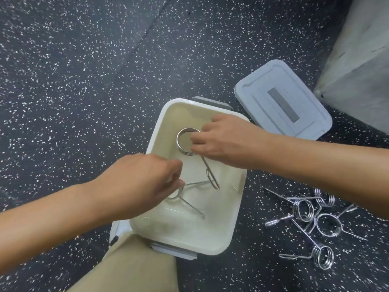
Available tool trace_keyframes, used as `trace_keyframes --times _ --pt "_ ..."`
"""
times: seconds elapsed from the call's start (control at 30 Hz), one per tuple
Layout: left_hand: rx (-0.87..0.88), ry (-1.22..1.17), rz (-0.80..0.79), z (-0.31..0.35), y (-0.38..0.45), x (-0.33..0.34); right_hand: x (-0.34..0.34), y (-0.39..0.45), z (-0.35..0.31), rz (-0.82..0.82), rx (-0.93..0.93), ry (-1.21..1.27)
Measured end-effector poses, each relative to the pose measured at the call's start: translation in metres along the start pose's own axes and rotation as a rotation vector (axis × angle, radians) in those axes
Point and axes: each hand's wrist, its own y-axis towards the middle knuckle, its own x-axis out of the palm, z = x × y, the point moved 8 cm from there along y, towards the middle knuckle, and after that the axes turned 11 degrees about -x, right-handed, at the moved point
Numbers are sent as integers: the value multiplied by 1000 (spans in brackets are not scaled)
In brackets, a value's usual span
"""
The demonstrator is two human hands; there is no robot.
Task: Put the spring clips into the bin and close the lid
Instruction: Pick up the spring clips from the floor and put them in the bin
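While both hands, left hand (145, 178) and right hand (223, 140), each grip a spring clip inside the bin (233, 207), four clips (315, 220) wait on the floor and the lid (282, 98) lies off.

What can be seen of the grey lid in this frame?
The lid is pale grey, looks like plastic, rectangular with rounded corners and raised ridges, with a darker grey strip set in its middle. It lies flat on the speckled floor, off the bin, just beyond its far right corner. Neither hand touches it.
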Motion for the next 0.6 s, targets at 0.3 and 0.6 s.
trace_keyframes --times 0.3,0.6 --pt "-50 -105 119 -9 12 -7 82 32 7 -488 -25 -33" --pt "-26 9 129 -6 -13 -10 103 47 2 -587 59 -180"
